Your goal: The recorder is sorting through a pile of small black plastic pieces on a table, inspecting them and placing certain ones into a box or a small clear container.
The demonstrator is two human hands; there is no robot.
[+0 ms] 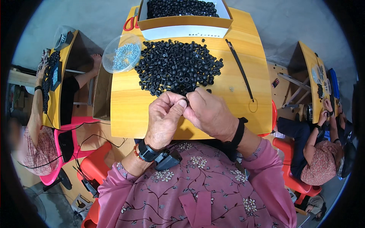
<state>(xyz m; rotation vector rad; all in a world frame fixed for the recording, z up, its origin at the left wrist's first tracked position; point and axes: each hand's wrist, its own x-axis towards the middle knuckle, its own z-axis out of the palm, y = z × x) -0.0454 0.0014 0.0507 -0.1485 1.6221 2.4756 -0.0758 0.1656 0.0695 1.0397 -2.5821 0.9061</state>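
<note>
My left hand [164, 116] and my right hand [211, 113] meet at the near edge of a pile of small black rubbery caps [178, 66]. Both are closed, thumbs and fingertips pinched together on a small black cap [186, 101], mostly hidden by the fingers. Some caps in the pile are round-topped, others look like short hollow rings. At the pile's left stands a clear round tub [107, 57] holding many tiny pale-blue pieces, too small to name for certain.
Behind the pile stands an open white-and-brown box [185, 31] full of black caps. Red-handled scissors [130, 24] lie beside it. To the right lies a thin black stick [240, 68] with a fine loop at its end. Other people sit at wooden tables [65, 72] on both sides.
</note>
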